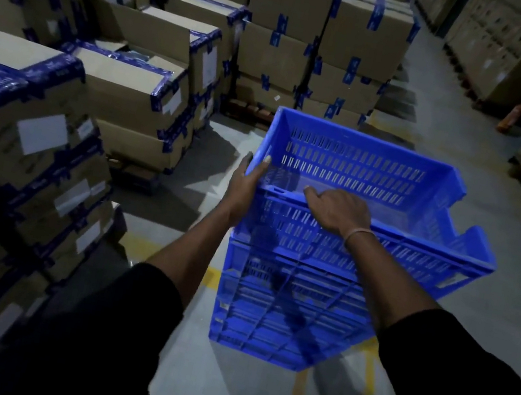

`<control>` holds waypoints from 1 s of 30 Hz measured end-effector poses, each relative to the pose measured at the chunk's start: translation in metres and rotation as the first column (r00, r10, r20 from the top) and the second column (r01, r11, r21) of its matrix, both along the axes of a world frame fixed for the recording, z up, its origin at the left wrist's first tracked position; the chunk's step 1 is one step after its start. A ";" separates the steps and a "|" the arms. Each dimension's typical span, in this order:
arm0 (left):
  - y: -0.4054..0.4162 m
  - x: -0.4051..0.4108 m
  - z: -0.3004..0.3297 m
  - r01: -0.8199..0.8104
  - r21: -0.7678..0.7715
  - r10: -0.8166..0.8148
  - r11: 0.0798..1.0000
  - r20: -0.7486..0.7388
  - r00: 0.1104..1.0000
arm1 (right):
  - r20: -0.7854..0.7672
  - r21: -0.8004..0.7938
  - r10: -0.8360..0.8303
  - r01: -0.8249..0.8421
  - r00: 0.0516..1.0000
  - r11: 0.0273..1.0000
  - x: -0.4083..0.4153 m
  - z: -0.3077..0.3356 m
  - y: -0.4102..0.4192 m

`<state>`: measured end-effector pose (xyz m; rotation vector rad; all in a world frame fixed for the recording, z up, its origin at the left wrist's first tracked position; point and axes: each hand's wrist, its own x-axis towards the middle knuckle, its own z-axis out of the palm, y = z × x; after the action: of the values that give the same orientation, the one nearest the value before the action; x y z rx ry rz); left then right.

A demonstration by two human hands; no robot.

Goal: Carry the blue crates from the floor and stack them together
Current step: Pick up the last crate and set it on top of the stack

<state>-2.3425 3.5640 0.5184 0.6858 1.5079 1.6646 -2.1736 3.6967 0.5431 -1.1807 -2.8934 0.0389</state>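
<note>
The left hand point(246, 182) is gripping the top blue crate's point(357, 193) corner; the right hand point(336, 210) is curling over its near rim, seating it on the lower crates point(285, 306); squaring the rims would help

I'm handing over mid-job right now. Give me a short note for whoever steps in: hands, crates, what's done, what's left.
Left hand grips the left end of the top crate, thumb over the rim. Right hand is curled over its near rim.
Top crate sits skewed on the blue crate stack, which stands on the floor beside taped cardboard boxes.
Done: crates stacked, latest one brought on top.
Left: square the top crate, let go. No other loose crates visible in this view.
</note>
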 end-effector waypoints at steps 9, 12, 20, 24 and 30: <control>0.016 -0.022 0.000 -0.162 -0.138 -0.068 0.977 -0.925 0.375 | -0.053 0.066 -0.054 0.057 0.997 0.996 -0.002 0.003 -0.009; 0.018 -0.009 0.006 -0.121 -0.217 -0.178 0.969 -0.945 0.274 | -0.076 0.113 -0.032 0.040 0.997 0.993 0.005 0.002 -0.013; 0.014 -0.019 0.010 -0.155 -0.430 -0.409 0.889 -0.900 0.154 | -0.121 0.167 -0.260 0.278 0.958 0.946 0.161 -0.006 0.051; 0.013 -0.014 0.010 -0.198 -0.437 -0.443 0.877 -0.896 0.016 | -0.202 0.024 -0.363 0.375 0.910 0.927 0.241 -0.010 0.089; 0.001 -0.007 0.028 -0.190 -0.550 -0.578 0.813 -0.804 -0.143 | -0.199 -0.102 -0.341 0.327 0.919 0.939 0.242 -0.013 0.103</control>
<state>-2.3500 3.5649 0.5467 2.0495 2.4585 -0.0719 -1.9317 3.7995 0.5300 -1.5601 -2.4886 0.2429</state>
